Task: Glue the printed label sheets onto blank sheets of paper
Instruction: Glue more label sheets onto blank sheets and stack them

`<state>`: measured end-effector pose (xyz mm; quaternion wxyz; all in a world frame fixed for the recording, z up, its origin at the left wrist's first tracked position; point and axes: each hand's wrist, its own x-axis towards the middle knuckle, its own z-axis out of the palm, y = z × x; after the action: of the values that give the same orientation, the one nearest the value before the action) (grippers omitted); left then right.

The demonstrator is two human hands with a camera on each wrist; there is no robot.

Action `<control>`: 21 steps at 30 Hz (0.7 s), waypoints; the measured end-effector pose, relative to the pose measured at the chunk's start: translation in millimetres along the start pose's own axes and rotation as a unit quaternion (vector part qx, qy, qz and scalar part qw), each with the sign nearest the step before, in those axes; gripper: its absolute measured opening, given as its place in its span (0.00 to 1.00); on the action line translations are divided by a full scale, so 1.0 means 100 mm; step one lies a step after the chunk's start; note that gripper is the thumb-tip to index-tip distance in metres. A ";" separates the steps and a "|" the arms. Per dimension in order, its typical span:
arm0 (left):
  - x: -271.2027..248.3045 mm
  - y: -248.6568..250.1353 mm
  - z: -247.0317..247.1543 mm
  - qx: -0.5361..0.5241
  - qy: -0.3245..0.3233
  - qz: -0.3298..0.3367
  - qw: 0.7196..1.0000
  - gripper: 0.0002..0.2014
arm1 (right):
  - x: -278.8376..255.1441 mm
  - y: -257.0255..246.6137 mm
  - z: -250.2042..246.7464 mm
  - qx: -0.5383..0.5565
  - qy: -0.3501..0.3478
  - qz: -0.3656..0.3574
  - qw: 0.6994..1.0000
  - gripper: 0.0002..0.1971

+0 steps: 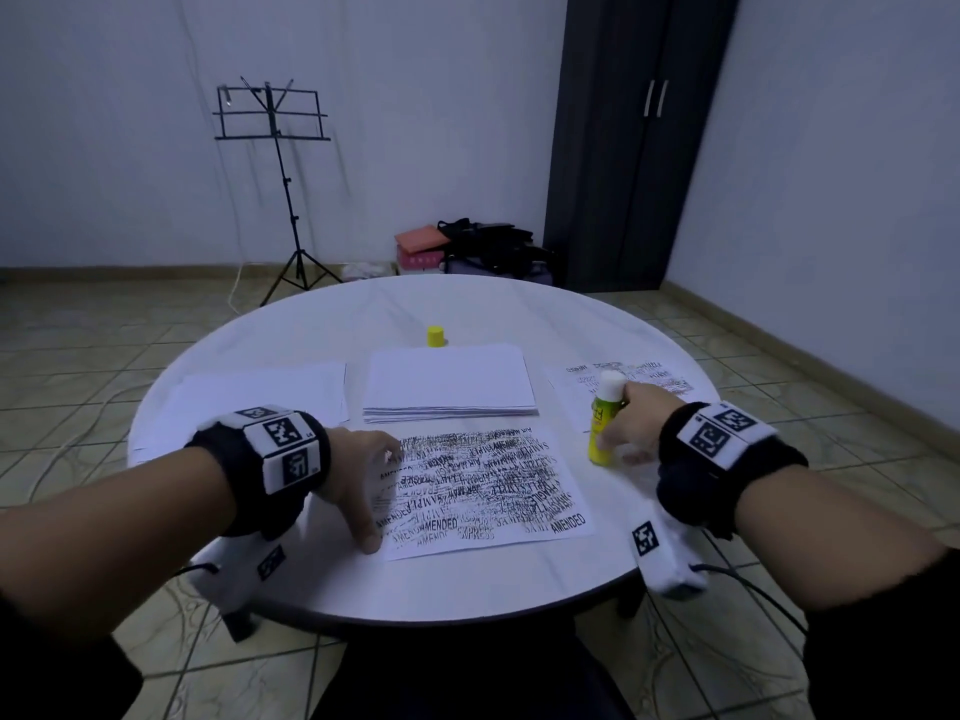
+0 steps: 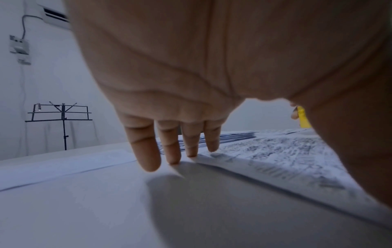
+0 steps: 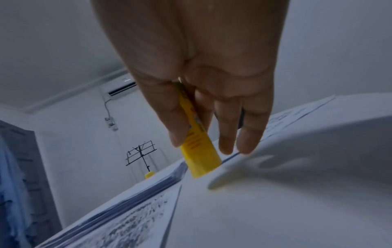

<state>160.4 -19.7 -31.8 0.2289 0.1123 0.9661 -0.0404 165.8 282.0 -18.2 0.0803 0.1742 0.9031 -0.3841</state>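
Two flat paper piles on round white desk (image 1: 311, 324): blank stack (image 1: 449, 379) centre, printed label sheet (image 1: 483, 485) near us, matte, densely inked. Our left hand (image 1: 358, 483), fingers straight and spread, presses sheet's left edge. Our right hand (image 1: 626, 426) clasps yellow glue stick (image 1: 602, 423), upright cylinder, white tip exposed, right of sheet. Yellow cap (image 1: 435, 336) stands beyond stack.

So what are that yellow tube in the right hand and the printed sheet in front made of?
The glue stick looks like smooth moulded plastic: an evenly yellow, rigid barrel with a white tip showing. The right hand holds it upright on the table. The printed sheet looks like thin matte paper: it lies flat, and its edge lifts slightly under the left hand's fingers.
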 end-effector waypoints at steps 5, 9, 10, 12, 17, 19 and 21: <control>-0.04 0.00 -0.02 0.020 -0.012 0.017 1.000 0.56 | 0.01 0.01 0.06 -0.035 0.004 0.019 0.999 0.16; -0.03 -0.04 0.01 0.024 -0.017 0.027 0.999 0.60 | -0.13 -0.02 0.07 -0.114 0.009 0.035 0.993 0.26; -0.03 -0.05 0.02 0.027 -0.017 0.030 0.999 0.63 | -0.20 -0.03 0.07 -0.149 0.002 0.038 0.988 0.24; -0.02 -0.08 0.05 0.029 -0.016 0.039 0.999 0.73 | -0.31 -0.06 0.10 -0.217 -0.025 0.033 0.975 0.19; -0.08 -0.16 0.06 -0.022 0.007 0.047 0.999 0.67 | -0.53 -0.28 0.29 -0.324 -0.097 0.001 0.941 0.15; -0.09 -0.26 0.03 -0.071 0.035 0.032 0.996 0.50 | -0.60 -0.46 0.42 -0.325 -0.127 -0.039 0.936 0.18; -0.07 -0.44 -0.03 -0.099 0.061 0.003 0.993 0.43 | -0.63 -0.67 0.59 -0.320 -0.144 -0.090 0.932 0.19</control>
<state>155.3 -63.4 -25.1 0.1801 0.0943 0.9771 0.0626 199.3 180.7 3.4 0.2261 0.0002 0.9688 -0.1013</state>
